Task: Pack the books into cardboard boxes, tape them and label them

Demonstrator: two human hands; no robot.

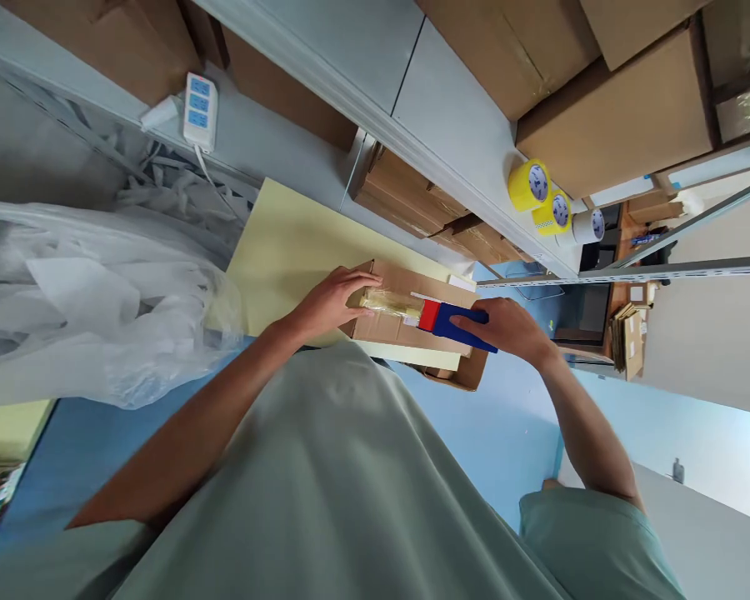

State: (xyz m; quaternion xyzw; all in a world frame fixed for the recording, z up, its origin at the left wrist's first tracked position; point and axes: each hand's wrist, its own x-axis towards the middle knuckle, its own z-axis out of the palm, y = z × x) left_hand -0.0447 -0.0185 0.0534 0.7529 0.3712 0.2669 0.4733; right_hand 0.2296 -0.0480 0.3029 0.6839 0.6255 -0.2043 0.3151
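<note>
A long brown cardboard box (400, 279) lies on the pale yellow board in front of me. My left hand (331, 302) is at the box's left end, thumb and fingers spread apart on either side of the tape's end. Clear tape (388, 304) runs along the box's top from there towards the right. In my right hand (506, 327) is a blue and red tape dispenser (447, 320), its red end over the tape. The fingers wrap around the blue handle and partly hide it.
A pale yellow board (275, 258) covers the work surface. On the shelf at the upper right stand tape rolls (529, 185) and large cartons (612, 117). A power strip (200, 112) sits at the upper left, above a big clear plastic bag (100, 317). Another open carton (472, 371) is below the board.
</note>
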